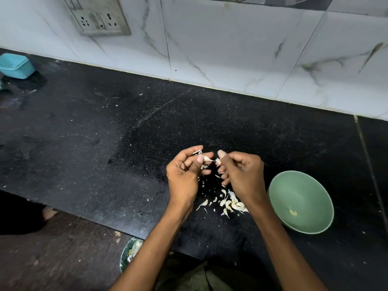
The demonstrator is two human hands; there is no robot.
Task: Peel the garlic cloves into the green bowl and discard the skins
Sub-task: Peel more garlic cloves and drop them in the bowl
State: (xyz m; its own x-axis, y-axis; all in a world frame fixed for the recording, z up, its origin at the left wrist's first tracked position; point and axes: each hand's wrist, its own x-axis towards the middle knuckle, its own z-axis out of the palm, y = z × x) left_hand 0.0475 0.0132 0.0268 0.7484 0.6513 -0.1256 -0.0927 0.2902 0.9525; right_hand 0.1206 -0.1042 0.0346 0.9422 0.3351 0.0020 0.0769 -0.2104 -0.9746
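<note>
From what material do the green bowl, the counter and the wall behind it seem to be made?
Green bowl: probably glazed ceramic or melamine; smooth, even pale green with a soft sheen. Which of the two, the picture cannot settle.
Counter: looks like polished black granite; dark with fine pale speckles and a dull reflection.
Wall: glossy tiles in a marble pattern, white with grey veins; straight joints separate them.

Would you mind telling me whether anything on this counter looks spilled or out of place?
Yes: loose garlic skins lie scattered on the black counter between the hands and beside the green bowl, not yet discarded. Nothing looks damaged or tipped over.
</note>
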